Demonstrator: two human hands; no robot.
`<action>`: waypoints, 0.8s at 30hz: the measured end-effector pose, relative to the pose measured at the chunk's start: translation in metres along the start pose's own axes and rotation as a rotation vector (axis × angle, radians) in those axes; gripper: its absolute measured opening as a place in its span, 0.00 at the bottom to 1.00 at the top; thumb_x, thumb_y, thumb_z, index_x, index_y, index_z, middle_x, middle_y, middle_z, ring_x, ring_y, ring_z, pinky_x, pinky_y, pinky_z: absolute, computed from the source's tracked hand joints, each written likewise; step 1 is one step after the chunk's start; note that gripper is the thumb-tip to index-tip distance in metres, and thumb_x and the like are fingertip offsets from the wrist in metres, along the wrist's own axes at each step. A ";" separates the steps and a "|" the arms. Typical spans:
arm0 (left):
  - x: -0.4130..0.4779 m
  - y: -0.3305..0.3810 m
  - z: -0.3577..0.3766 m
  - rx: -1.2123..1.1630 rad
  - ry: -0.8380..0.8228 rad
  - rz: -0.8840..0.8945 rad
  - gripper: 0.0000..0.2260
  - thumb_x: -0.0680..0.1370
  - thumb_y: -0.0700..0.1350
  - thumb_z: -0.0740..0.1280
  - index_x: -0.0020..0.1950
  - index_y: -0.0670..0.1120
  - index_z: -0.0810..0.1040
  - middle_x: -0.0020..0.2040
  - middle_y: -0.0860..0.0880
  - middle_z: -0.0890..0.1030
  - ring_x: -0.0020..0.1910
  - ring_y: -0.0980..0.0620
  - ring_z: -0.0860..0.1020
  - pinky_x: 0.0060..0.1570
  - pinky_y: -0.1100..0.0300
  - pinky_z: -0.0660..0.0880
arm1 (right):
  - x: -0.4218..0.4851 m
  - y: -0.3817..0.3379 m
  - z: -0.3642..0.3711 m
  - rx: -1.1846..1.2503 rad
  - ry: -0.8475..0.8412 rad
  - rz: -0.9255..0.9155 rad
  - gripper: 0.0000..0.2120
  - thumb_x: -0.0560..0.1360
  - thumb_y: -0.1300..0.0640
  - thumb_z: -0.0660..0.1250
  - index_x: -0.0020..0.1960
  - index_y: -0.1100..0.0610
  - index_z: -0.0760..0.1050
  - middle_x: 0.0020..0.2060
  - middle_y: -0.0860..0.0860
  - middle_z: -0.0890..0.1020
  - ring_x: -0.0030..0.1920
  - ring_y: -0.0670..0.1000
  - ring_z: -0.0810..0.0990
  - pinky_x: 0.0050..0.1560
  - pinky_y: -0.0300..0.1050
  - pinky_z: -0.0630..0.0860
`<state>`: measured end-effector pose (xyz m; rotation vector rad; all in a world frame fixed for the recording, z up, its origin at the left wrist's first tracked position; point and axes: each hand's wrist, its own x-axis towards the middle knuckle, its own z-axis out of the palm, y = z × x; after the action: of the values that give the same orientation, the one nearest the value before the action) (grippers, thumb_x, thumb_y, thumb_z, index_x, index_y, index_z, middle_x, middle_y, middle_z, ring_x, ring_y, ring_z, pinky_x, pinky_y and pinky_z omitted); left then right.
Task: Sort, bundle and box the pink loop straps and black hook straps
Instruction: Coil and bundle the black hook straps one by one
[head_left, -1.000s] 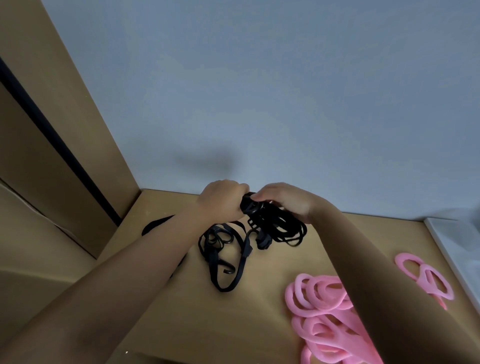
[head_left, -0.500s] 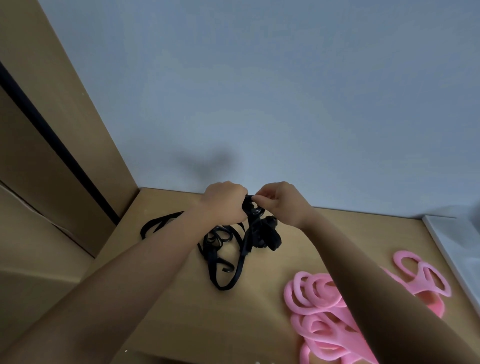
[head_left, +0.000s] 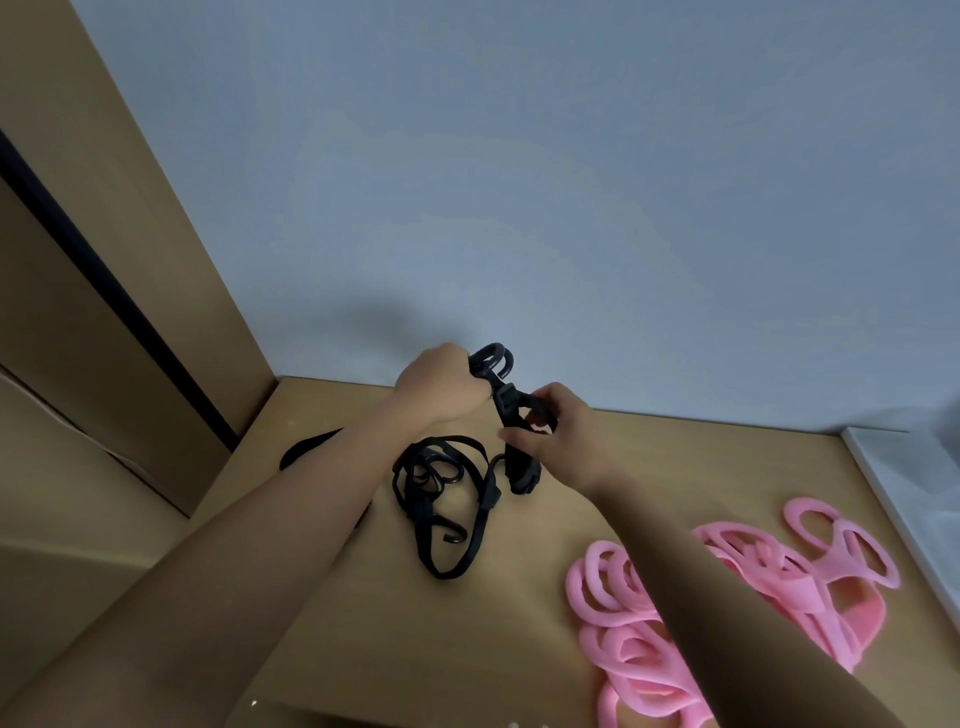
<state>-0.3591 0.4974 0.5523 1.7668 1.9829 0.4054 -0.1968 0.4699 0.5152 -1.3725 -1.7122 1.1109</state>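
Observation:
Both hands hold a bundle of black hook straps above the back of the wooden table. My left hand is a fist around its upper end, where the hooks stick out. My right hand pinches the bundle lower down, and its end hangs below. More loose black hook straps lie in a tangle on the table under the hands, and one black strap shows behind my left forearm. A heap of pink loop straps lies at the right, partly hidden by my right forearm.
A pale grey wall rises straight behind the table. A tan panel with a dark slot closes off the left side. A white tray or box edge runs along the right.
The black bundle has been gathered tighter and lifted; the hooks now stick up above my left fist. My right hand has slid down the bundle. The view has shifted slightly.

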 end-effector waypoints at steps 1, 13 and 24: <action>0.001 0.001 0.001 -0.055 -0.013 -0.033 0.10 0.71 0.41 0.64 0.32 0.44 0.66 0.28 0.49 0.70 0.29 0.49 0.70 0.32 0.60 0.65 | 0.001 0.000 0.001 -0.016 0.031 -0.005 0.13 0.69 0.58 0.74 0.45 0.55 0.70 0.37 0.46 0.73 0.35 0.43 0.72 0.34 0.29 0.68; -0.007 -0.012 -0.012 -0.625 -0.315 -0.355 0.03 0.74 0.39 0.65 0.41 0.42 0.73 0.32 0.48 0.74 0.27 0.53 0.73 0.28 0.62 0.74 | 0.008 -0.002 -0.029 0.950 -0.127 0.055 0.17 0.72 0.55 0.66 0.25 0.54 0.75 0.28 0.49 0.76 0.47 0.51 0.80 0.58 0.47 0.73; -0.004 -0.002 -0.026 -0.708 -0.356 -0.386 0.04 0.74 0.40 0.62 0.39 0.45 0.72 0.30 0.51 0.73 0.24 0.55 0.71 0.33 0.62 0.73 | 0.004 0.009 -0.006 -0.354 -0.010 -0.123 0.18 0.67 0.50 0.75 0.37 0.59 0.68 0.33 0.48 0.70 0.45 0.53 0.67 0.46 0.45 0.64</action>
<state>-0.3737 0.4954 0.5736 0.9211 1.5951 0.5317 -0.1885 0.4762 0.5099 -1.4456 -2.0417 0.7717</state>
